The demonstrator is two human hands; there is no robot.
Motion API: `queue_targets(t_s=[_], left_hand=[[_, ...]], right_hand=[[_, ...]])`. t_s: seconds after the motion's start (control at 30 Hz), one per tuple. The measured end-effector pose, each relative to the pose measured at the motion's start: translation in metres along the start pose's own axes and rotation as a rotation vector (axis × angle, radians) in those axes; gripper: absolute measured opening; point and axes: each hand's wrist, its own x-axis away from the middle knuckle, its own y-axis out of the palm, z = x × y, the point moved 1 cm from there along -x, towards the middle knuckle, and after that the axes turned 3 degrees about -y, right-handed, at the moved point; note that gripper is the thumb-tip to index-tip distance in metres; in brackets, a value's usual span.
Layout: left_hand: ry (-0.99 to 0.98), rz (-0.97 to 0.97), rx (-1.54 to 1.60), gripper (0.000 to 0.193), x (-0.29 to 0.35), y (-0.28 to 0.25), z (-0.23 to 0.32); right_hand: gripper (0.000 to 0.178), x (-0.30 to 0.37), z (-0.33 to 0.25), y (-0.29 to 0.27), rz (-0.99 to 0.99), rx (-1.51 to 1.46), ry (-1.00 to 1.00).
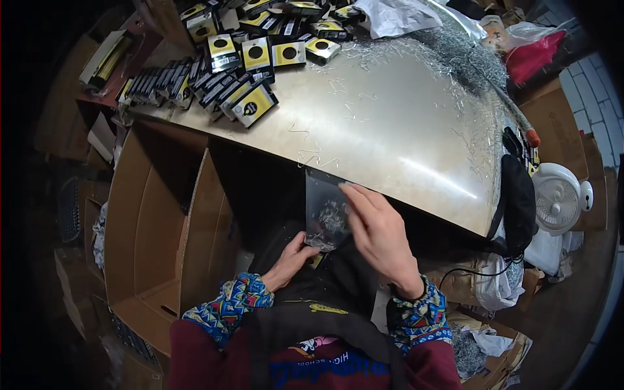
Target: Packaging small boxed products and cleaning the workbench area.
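Observation:
A clear plastic bag is upright over my lap, just under the table's front edge. Small bent silvery wire pieces lie bunched in its lower part. My left hand pinches the bag's bottom left corner between thumb and fingers. Along the bag's right edge is my right hand, its fingers long and close together at the upper corner; its thumb is mostly hidden. Several loose wire hooks lie on the pale table top straight above the bag.
Many small yellow and black boxes crowd the table's far left. A heap of silvery wire pieces lines the far right rim, near crumpled white plastic. Open cardboard boxes stand at left; a white fan is at right.

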Motion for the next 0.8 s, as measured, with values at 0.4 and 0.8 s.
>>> queue_targets(t_s=[0.4,0.8], left_hand=[[0.414,0.256,-0.823,0.063,0.003,-0.001,-0.018],[0.56,0.298,-0.532,0.091,0.026,0.005,0.041]], right_hand=[[0.042,0.078,0.03,0.087,-0.39,0.039,-0.212],[0.028,0.038,0.022,0.051,-0.117,-0.447,0.073]])
